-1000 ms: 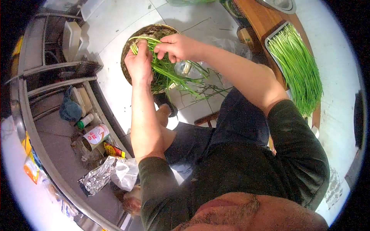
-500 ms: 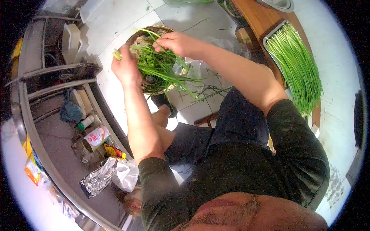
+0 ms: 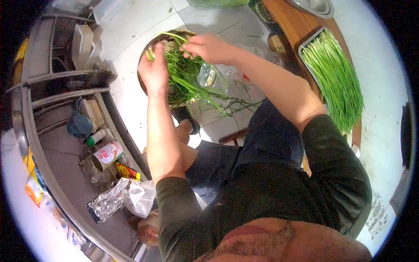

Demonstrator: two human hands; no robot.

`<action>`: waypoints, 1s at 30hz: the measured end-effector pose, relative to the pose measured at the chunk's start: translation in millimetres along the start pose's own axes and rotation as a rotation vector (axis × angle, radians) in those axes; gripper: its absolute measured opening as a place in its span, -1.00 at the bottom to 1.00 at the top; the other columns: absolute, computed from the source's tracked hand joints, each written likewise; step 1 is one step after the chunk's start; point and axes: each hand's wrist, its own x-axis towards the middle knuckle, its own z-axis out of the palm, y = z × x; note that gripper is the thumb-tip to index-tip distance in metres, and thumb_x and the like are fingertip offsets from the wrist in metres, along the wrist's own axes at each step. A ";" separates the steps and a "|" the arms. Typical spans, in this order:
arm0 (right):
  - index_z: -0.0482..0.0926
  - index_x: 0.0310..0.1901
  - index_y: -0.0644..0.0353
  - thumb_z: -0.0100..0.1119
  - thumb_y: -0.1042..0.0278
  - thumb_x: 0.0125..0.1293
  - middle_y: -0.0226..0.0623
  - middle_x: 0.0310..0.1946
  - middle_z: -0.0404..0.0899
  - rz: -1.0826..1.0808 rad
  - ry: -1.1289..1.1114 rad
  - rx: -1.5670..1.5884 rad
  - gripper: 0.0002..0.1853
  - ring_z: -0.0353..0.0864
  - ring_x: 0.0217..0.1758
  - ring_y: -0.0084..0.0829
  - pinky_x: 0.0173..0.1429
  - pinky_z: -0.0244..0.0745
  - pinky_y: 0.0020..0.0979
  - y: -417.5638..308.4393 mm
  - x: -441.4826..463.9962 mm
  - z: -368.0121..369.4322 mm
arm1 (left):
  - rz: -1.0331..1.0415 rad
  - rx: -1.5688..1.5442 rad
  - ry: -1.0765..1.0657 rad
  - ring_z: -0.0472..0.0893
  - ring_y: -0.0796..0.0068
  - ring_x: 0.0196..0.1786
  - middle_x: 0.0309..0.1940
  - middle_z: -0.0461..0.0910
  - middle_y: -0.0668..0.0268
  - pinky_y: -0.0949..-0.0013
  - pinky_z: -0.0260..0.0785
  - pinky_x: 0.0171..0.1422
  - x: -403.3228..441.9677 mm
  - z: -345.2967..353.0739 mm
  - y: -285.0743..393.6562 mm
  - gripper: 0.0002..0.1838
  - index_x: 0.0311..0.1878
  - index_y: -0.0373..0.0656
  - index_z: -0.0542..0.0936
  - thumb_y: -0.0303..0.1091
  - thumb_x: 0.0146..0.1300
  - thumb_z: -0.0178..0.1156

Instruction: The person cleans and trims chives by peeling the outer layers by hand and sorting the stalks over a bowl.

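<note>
My left hand [image 3: 153, 72] is closed around a bunch of garlic chives [image 3: 187, 85]. Their pale ends poke out past the thumb and the green leaves trail to the lower right. My right hand [image 3: 206, 49] pinches a few green stalks [image 3: 174, 36] between thumb and fingers, a little to the right of the left hand. Both hands hover over a round dark basket [image 3: 143, 52] with green trimmings [image 3: 179, 65] in it. At the right, a metal tray [image 3: 302, 51] bears a neat pile of garlic chives [image 3: 334, 81], pale ends toward the top.
The tray rests on a wooden bench [image 3: 288, 22]. Clear plastic bags [image 3: 257, 56] and loose green stalks [image 3: 235, 105] lie on the tiled floor [image 3: 131, 26]. A shelf unit at the left holds a can [image 3: 108, 155], a blue cloth [image 3: 79, 124], foil [image 3: 109, 201] and a white bag [image 3: 142, 198].
My left hand has moved right, closer to my right hand, carrying the chives. My right hand has shifted slightly right. The view has tilted a little.
</note>
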 end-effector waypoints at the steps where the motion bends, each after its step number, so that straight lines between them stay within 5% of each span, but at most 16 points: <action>1: 0.64 -0.31 0.17 -0.01 -0.02 0.35 -0.22 -0.52 0.57 -0.017 -0.029 -0.026 -0.59 0.54 -0.39 -0.37 -0.24 0.40 -0.34 1.4 0.4 2.8 | 0.048 -0.029 -0.016 0.34 0.75 -0.54 -0.57 0.47 0.50 0.57 0.17 -0.47 -1.9 4.2 -1.3 -0.80 -0.18 -0.27 0.64 -0.30 0.31 0.23; 4: 0.62 -0.29 0.23 0.00 0.05 0.41 -0.38 -0.50 0.55 -0.043 -0.076 -0.074 -0.61 0.43 -0.43 -0.54 -0.28 0.34 -0.44 -1.2 -3.0 6.2 | 0.118 -0.121 -0.074 0.29 0.76 -0.59 -0.60 0.43 0.54 0.59 0.10 -0.53 -2.5 9.6 -6.8 -0.85 -0.22 -0.25 0.64 -0.35 0.30 0.25; 10: 0.62 -0.29 0.26 0.01 0.05 0.41 -0.22 -0.51 0.59 -0.124 -0.147 -0.162 -0.60 0.51 -0.42 -0.44 -0.26 0.39 -0.32 -3.5 -6.9 6.9 | 0.017 -0.209 -0.185 0.31 0.75 -0.60 -0.61 0.42 0.52 0.61 0.11 -0.54 -2.8 3.7 -3.0 -0.87 -0.20 -0.25 0.62 -0.38 0.31 0.24; 13: 0.64 -0.26 0.26 0.02 0.05 0.39 -0.18 -0.51 0.59 -0.191 -0.065 -0.184 -0.61 0.52 -0.44 -0.41 -0.26 0.40 -0.29 -0.7 -5.8 9.3 | -0.004 -0.247 -0.175 0.31 0.74 -0.61 -0.63 0.41 0.52 0.60 0.10 -0.55 -4.4 2.6 -2.1 -0.88 -0.26 -0.22 0.60 -0.37 0.31 0.23; 16: 0.66 -0.21 0.24 0.04 0.04 0.38 -0.19 -0.50 0.60 -0.140 0.267 0.004 -0.61 0.53 -0.43 -0.41 -0.25 0.41 -0.30 4.7 5.2 12.6 | -0.010 -0.272 -0.152 0.31 0.74 -0.61 -0.63 0.41 0.52 0.59 0.10 -0.55 -5.2 3.3 -2.5 -0.88 -0.30 -0.20 0.59 -0.36 0.30 0.24; 17: 0.68 -0.18 0.22 0.08 0.05 0.37 -0.22 -0.50 0.61 -0.010 0.242 -0.163 -0.63 0.54 -0.41 -0.45 -0.24 0.42 -0.34 -17.9 -3.3 0.6 | -0.014 -0.267 -0.158 0.31 0.74 -0.61 -0.63 0.41 0.52 0.59 0.10 -0.55 -5.3 4.1 -2.8 -0.88 -0.30 -0.20 0.59 -0.36 0.30 0.25; 20: 0.67 -0.19 0.22 0.12 0.10 0.35 -0.25 -0.50 0.61 -0.070 0.321 -0.030 -0.67 0.55 -0.40 -0.49 -0.24 0.42 -0.39 -6.2 0.8 7.4 | -0.034 -0.236 -0.162 0.32 0.73 -0.61 -0.63 0.41 0.52 0.58 0.10 -0.55 -8.4 9.6 -3.6 -0.88 -0.30 -0.19 0.59 -0.35 0.29 0.26; 30: 0.62 -0.26 0.26 0.12 0.11 0.37 -0.30 -0.52 0.58 -0.096 0.126 0.062 -0.68 0.49 -0.46 -0.55 -0.32 0.38 -0.43 0.3 2.6 13.0 | -0.105 -0.276 -0.127 0.33 0.71 -0.61 -0.60 0.44 0.49 0.59 0.13 -0.56 -12.7 18.0 -4.7 -0.88 -0.29 -0.18 0.60 -0.35 0.28 0.28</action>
